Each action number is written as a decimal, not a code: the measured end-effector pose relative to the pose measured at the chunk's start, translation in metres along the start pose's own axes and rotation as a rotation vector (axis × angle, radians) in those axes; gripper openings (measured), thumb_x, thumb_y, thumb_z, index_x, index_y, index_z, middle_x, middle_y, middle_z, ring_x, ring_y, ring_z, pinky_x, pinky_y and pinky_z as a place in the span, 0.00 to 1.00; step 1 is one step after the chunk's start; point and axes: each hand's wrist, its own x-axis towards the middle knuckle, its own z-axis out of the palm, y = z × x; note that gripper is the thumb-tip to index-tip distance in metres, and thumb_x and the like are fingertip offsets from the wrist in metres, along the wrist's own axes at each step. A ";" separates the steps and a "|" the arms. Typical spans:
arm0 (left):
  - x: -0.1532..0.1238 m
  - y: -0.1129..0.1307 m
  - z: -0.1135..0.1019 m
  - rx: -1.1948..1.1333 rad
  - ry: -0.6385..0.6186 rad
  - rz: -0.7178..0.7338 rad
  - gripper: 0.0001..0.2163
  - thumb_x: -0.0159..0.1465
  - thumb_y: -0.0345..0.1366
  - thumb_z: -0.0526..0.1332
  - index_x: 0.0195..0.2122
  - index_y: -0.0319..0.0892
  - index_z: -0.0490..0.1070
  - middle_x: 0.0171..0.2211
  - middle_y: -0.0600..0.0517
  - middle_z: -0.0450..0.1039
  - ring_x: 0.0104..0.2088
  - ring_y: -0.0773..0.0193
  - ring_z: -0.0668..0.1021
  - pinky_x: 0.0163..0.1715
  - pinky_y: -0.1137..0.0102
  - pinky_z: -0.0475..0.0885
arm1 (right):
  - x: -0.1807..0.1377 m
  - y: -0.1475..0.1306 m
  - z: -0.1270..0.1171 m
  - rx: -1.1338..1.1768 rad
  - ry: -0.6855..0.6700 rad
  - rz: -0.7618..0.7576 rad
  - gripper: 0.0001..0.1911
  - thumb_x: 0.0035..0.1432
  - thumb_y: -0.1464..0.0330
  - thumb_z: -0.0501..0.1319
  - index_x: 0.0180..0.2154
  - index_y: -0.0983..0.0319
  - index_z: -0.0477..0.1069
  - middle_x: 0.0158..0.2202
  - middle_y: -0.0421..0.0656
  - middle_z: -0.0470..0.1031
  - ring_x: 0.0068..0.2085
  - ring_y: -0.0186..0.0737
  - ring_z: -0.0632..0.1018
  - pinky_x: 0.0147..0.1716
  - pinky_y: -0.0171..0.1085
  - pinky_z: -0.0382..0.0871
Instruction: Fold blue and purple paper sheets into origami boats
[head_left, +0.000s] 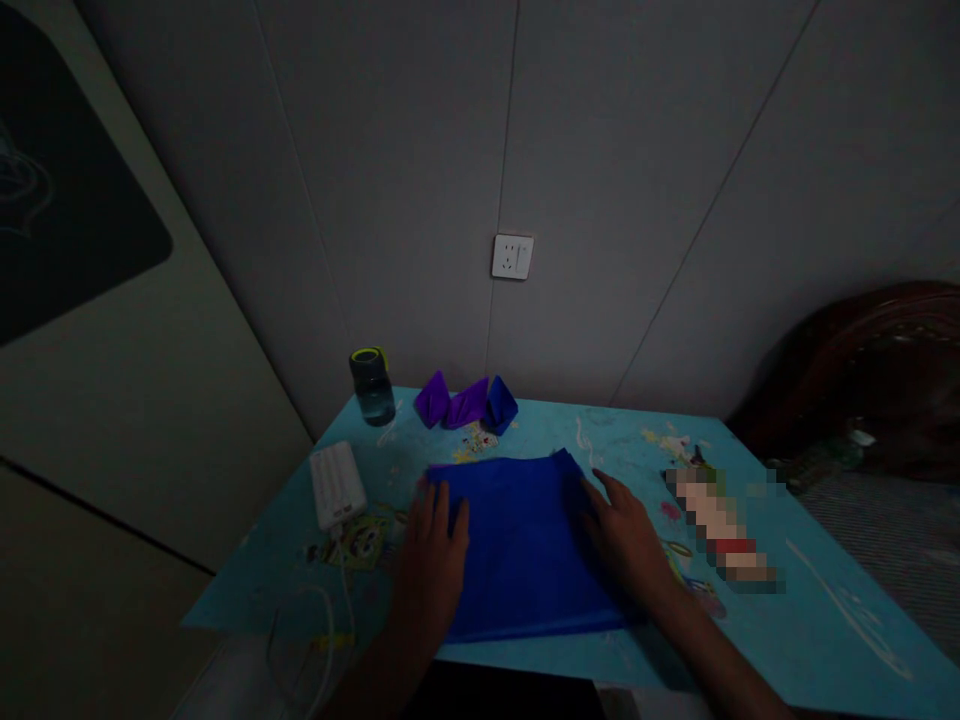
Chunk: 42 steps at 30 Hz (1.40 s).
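Blue sheet (pixel 525 550) lies flat between the two hands in the head view, spread on a light-blue counter (pixel 757 640) printed with cartoon figures. Its far edge reaches a little beyond the fingertips, and its near edge runs across between the forearms. A sliver of purple shows at its far corner, just past the left fingers.

Both hands are palm down, well apart from each other, with the fingers extended rather than clamped on anything. The left hand (pixel 435 555) rests along the sheet's left side, its fingers pointing away from the body. The right hand (pixel 626 540) lies at the sheet's right side, fingers spread and angled inward over the edge; I cannot tell how firmly either presses.

Beyond the hands, roughly midway between them but nearer the left, three folded pieces stand in a row: two purple pieces (pixel 467 405) and a dark-blue piece (pixel 500 406). Farther out and left of the left hand is a bottle (pixel 373 388) with a yellow-green rim. Nearer, left of that hand, sits a white power bank (pixel 337 485), its white cable (pixel 346 590) trailing toward the body. Right of the right hand lies a long pixelated item (pixel 720 530), too obscured to identify.
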 end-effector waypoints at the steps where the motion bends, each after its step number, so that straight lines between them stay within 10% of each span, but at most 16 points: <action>1: 0.001 0.008 -0.002 -0.041 -0.030 0.037 0.19 0.66 0.32 0.57 0.58 0.41 0.69 0.65 0.37 0.60 0.66 0.42 0.60 0.62 0.48 0.58 | 0.001 -0.007 -0.003 -0.015 0.013 -0.052 0.25 0.61 0.74 0.54 0.59 0.67 0.66 0.62 0.59 0.64 0.60 0.58 0.68 0.58 0.52 0.64; 9: 0.009 0.031 -0.005 -0.302 -0.319 0.345 0.32 0.63 0.56 0.57 0.67 0.55 0.54 0.70 0.40 0.45 0.69 0.38 0.49 0.62 0.36 0.45 | 0.066 -0.065 -0.023 0.055 -0.176 -0.077 0.25 0.64 0.70 0.55 0.61 0.67 0.64 0.59 0.59 0.68 0.58 0.55 0.71 0.57 0.48 0.64; 15: 0.010 0.012 0.005 -0.445 -0.309 0.386 0.33 0.62 0.53 0.59 0.67 0.57 0.52 0.71 0.44 0.42 0.69 0.41 0.48 0.63 0.37 0.42 | 0.137 -0.098 0.023 0.184 -0.115 0.025 0.33 0.64 0.58 0.58 0.65 0.66 0.56 0.66 0.64 0.56 0.63 0.61 0.65 0.56 0.51 0.61; 21: 0.010 0.008 -0.001 -0.518 -0.306 0.406 0.33 0.63 0.50 0.60 0.67 0.56 0.52 0.71 0.45 0.39 0.70 0.42 0.47 0.64 0.38 0.40 | 0.143 -0.092 0.069 0.337 0.049 0.159 0.22 0.67 0.58 0.54 0.52 0.68 0.70 0.59 0.63 0.66 0.57 0.56 0.72 0.56 0.52 0.61; 27: 0.020 -0.006 -0.004 -0.679 -0.506 0.478 0.36 0.62 0.46 0.62 0.69 0.53 0.46 0.71 0.44 0.36 0.70 0.43 0.43 0.64 0.38 0.40 | 0.126 -0.067 0.061 0.418 0.175 0.167 0.22 0.71 0.63 0.44 0.51 0.65 0.71 0.56 0.55 0.72 0.56 0.45 0.74 0.56 0.44 0.66; 30: 0.042 -0.011 0.001 -0.972 -0.494 0.299 0.31 0.65 0.43 0.59 0.68 0.49 0.52 0.69 0.43 0.51 0.68 0.48 0.55 0.65 0.45 0.49 | 0.104 -0.062 0.055 0.455 0.305 0.095 0.21 0.70 0.63 0.46 0.50 0.65 0.73 0.55 0.54 0.73 0.55 0.48 0.75 0.55 0.48 0.67; 33: 0.076 -0.006 0.011 -1.364 -0.232 -0.180 0.23 0.68 0.46 0.52 0.62 0.45 0.63 0.58 0.41 0.70 0.56 0.52 0.75 0.58 0.52 0.66 | 0.085 -0.063 0.047 0.464 0.330 -0.034 0.18 0.69 0.63 0.49 0.50 0.61 0.74 0.55 0.52 0.74 0.54 0.48 0.75 0.55 0.50 0.68; 42: 0.109 0.014 0.054 -1.647 -0.025 -0.564 0.24 0.66 0.48 0.56 0.60 0.43 0.62 0.61 0.41 0.66 0.58 0.55 0.73 0.51 0.63 0.73 | 0.074 -0.076 0.024 0.603 0.107 -0.253 0.15 0.68 0.63 0.51 0.46 0.59 0.75 0.43 0.48 0.79 0.45 0.46 0.78 0.49 0.48 0.70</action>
